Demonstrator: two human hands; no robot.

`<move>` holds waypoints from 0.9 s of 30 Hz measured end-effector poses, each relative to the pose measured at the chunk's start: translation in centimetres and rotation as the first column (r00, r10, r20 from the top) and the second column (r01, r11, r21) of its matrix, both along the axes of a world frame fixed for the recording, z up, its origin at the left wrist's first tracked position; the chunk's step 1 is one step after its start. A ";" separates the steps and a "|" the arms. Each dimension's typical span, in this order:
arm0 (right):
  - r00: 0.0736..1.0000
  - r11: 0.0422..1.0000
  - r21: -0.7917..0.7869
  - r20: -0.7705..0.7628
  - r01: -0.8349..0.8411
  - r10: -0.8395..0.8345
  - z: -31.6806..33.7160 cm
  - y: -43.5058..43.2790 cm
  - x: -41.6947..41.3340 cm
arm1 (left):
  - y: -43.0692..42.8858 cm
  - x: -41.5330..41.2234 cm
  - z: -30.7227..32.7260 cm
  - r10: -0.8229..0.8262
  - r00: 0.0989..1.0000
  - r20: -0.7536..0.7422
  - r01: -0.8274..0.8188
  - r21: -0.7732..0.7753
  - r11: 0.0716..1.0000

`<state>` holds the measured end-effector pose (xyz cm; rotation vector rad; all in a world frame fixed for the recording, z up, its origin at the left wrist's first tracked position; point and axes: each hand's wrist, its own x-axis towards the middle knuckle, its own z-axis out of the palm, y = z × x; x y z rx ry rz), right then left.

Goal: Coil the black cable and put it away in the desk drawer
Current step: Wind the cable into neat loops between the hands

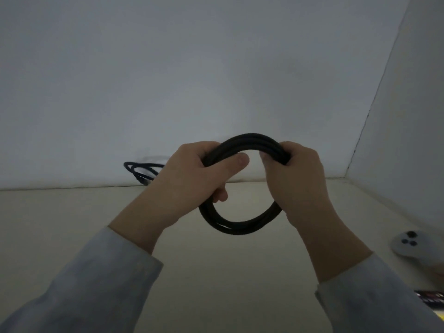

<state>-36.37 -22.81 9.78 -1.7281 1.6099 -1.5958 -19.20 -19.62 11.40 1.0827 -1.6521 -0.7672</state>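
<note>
The black cable (240, 222) is wound into a round coil of several loops and is held upright in the air above the desk. My left hand (192, 181) grips the coil's left side, thumb laid across the strands. My right hand (298, 179) clasps the right side, fingers wrapped around the loops. The coil's top arc (249, 143) shows between the two hands. No drawer is in view.
A pale desk top (216, 272) meets a white wall at the back and another on the right. A second, thinner dark cable (141, 170) lies loosely by the back wall on the left. A grey controller (413, 246) sits at the right edge, with a dark flat object (430, 299) below it.
</note>
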 end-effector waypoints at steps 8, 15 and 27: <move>0.919 0.992 0.107 0.394 -0.068 0.020 -0.2 0.0 0.7 | 0.0 0.7 0.3 -0.086 0.993 -0.077 0.086 -0.003 0.996; 0.819 0.996 0.042 0.572 -0.076 0.038 0.2 0.4 0.8 | -0.3 0.7 -0.1 -0.095 0.995 -0.008 0.095 -0.059 0.994; 0.784 0.969 0.103 0.610 -0.223 0.116 -0.2 0.7 1.9 | 0.1 -0.7 -0.1 -0.014 0.929 -0.370 -0.002 -0.042 0.999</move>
